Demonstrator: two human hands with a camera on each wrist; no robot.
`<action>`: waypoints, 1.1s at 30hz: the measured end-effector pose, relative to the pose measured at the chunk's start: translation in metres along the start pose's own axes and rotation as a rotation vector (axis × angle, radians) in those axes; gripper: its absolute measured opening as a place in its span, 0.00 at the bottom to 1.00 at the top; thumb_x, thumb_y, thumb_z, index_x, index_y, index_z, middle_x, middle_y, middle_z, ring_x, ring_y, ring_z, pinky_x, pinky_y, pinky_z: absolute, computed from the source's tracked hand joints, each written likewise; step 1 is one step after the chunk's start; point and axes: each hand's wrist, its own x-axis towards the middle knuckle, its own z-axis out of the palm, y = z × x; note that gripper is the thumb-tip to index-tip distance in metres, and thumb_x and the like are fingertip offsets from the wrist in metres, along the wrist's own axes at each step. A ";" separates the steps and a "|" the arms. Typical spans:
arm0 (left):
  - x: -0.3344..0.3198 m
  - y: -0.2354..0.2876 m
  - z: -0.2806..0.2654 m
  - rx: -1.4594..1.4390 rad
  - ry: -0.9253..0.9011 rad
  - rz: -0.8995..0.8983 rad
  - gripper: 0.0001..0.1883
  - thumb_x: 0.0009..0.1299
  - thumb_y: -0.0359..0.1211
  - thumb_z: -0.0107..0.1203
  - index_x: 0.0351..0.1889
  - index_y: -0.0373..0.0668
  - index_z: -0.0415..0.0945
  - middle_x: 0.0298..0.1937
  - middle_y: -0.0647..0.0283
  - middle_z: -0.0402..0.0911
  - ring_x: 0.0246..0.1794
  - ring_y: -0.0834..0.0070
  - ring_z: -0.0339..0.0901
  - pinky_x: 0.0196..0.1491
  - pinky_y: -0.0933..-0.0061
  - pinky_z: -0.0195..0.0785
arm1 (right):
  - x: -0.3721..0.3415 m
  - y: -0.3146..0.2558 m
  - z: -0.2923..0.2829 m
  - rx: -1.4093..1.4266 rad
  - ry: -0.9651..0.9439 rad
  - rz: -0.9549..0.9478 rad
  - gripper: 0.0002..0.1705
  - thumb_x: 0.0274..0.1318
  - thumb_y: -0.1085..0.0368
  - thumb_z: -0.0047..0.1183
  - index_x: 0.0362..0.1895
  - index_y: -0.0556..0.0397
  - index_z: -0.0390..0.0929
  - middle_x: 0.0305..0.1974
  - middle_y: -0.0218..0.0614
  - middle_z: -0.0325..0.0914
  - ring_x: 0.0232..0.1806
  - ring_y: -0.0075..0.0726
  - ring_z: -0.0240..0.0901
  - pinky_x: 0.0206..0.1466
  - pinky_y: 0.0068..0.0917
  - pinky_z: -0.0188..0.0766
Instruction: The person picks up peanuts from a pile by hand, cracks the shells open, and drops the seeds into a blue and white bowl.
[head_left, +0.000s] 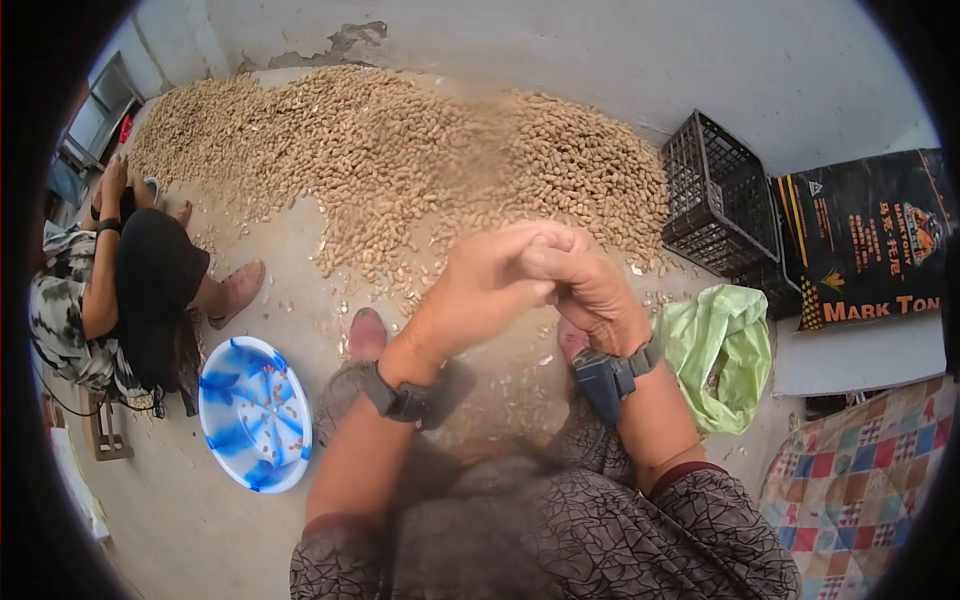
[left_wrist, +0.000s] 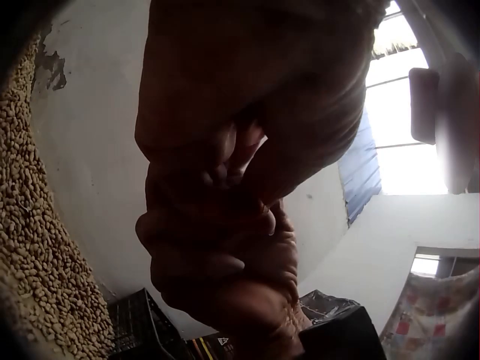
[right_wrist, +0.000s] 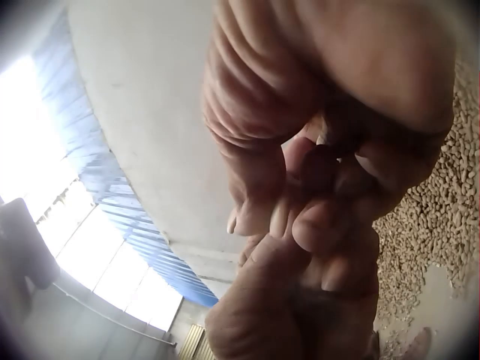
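In the head view my left hand (head_left: 485, 285) and right hand (head_left: 590, 285) meet in front of the chest, fingers curled and touching. The left wrist view shows the left hand (left_wrist: 255, 82) above the right hand (left_wrist: 225, 270), their fingertips pressed together. From the right wrist, the right hand (right_wrist: 337, 82) meets the left hand (right_wrist: 292, 300) at the fingertips. Fingers cover whatever may lie between them, so a held item cannot be made out. Beyond the hands, a wide heap of unshelled peanuts (head_left: 370, 150) lies on the floor along the wall.
A blue and white basin (head_left: 225, 400) with a few reddish kernels stands at left, near a seated person (head_left: 100, 290). At right are a green plastic bag (head_left: 700, 350), a black crate (head_left: 705, 190), a black printed sack (head_left: 870, 240) and a patchwork cloth (head_left: 850, 490).
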 end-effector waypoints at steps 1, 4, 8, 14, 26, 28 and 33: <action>0.000 -0.002 0.002 -0.013 0.010 0.073 0.14 0.65 0.24 0.48 0.49 0.33 0.74 0.41 0.66 0.77 0.35 0.83 0.73 0.39 0.82 0.70 | -0.001 0.002 -0.001 0.002 0.000 -0.002 0.21 0.51 0.54 0.55 0.41 0.60 0.77 0.26 0.26 0.72 0.24 0.17 0.65 0.23 0.13 0.56; -0.003 0.005 0.004 -0.006 0.079 -0.042 0.14 0.66 0.29 0.53 0.49 0.35 0.75 0.29 0.68 0.77 0.27 0.86 0.71 0.31 0.85 0.64 | -0.002 0.004 0.000 0.004 0.086 -0.007 0.16 0.53 0.57 0.54 0.38 0.58 0.78 0.26 0.27 0.72 0.24 0.18 0.66 0.22 0.14 0.55; -0.002 -0.001 0.007 -0.047 0.118 -0.077 0.09 0.66 0.30 0.52 0.41 0.35 0.77 0.28 0.68 0.77 0.25 0.87 0.69 0.29 0.85 0.63 | -0.002 0.004 0.008 0.020 0.183 -0.013 0.13 0.55 0.60 0.52 0.37 0.58 0.78 0.23 0.30 0.73 0.22 0.20 0.67 0.21 0.16 0.56; 0.004 -0.006 0.006 -0.032 0.107 -0.112 0.08 0.68 0.29 0.50 0.40 0.35 0.77 0.29 0.66 0.78 0.26 0.86 0.70 0.30 0.85 0.63 | 0.001 0.010 -0.010 0.057 0.177 -0.015 0.16 0.56 0.59 0.52 0.37 0.62 0.77 0.22 0.33 0.73 0.19 0.22 0.66 0.22 0.19 0.62; 0.010 -0.003 0.002 -0.166 0.006 -0.148 0.17 0.69 0.28 0.46 0.54 0.30 0.70 0.34 0.64 0.79 0.30 0.82 0.74 0.36 0.82 0.68 | -0.006 0.003 -0.012 0.076 0.080 -0.081 0.13 0.53 0.61 0.56 0.33 0.60 0.73 0.23 0.30 0.71 0.21 0.20 0.64 0.24 0.18 0.63; 0.009 -0.004 0.001 -0.125 -0.035 -0.121 0.18 0.68 0.27 0.47 0.55 0.29 0.68 0.37 0.62 0.78 0.32 0.81 0.75 0.36 0.82 0.69 | -0.006 0.005 -0.013 0.083 0.071 -0.060 0.12 0.52 0.63 0.57 0.34 0.60 0.73 0.23 0.30 0.70 0.22 0.20 0.64 0.24 0.17 0.62; 0.001 -0.004 0.006 -0.190 -0.009 -0.069 0.13 0.67 0.26 0.47 0.48 0.32 0.72 0.37 0.64 0.78 0.36 0.80 0.77 0.40 0.81 0.70 | -0.009 0.002 -0.005 0.096 0.165 -0.039 0.12 0.51 0.64 0.58 0.32 0.61 0.74 0.21 0.32 0.71 0.18 0.20 0.62 0.19 0.16 0.57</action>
